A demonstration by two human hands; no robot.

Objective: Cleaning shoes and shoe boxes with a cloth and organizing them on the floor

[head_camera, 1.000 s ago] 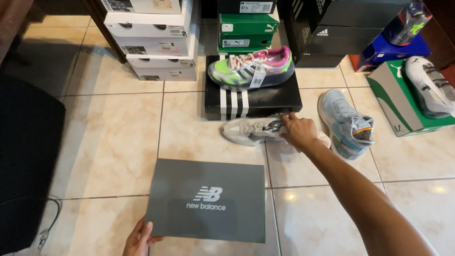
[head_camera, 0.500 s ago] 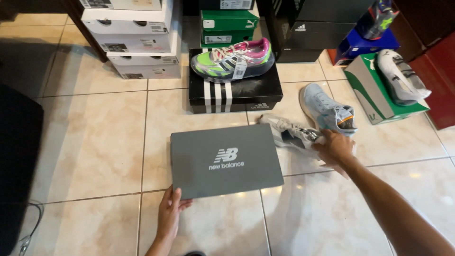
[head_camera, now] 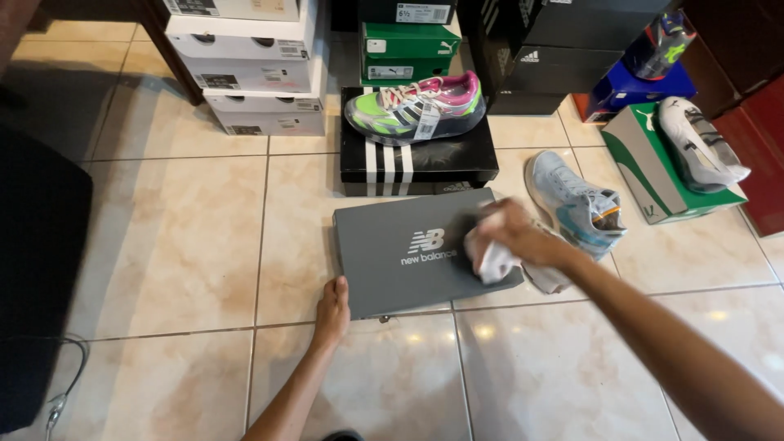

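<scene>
A flat grey shoebox (head_camera: pixel 400 253) lies closed on the tiled floor in front of me. My left hand (head_camera: pixel 332 304) rests against its near left corner, fingers on the edge. Over the box's right end, my right hand (head_camera: pixel 513 235) grips a pale grey-white sneaker (head_camera: pixel 492 261), whose toe hangs above the lid. Part of that sneaker sticks out past the box on the right. A light blue sneaker (head_camera: pixel 578 204) lies on the floor just right of my right hand.
Behind the grey box, a black striped box (head_camera: pixel 416 163) carries a green and pink sneaker (head_camera: pixel 415 106). White boxes (head_camera: pixel 253 73) are stacked at the back left. A green box (head_camera: pixel 653 167) with a white shoe (head_camera: pixel 698 139) stands right. A dark object (head_camera: pixel 37 278) fills the left edge.
My right hand picked the grey-white sneaker up off the floor and carried it left, over the grey box. My left hand stayed at the box's near edge.
</scene>
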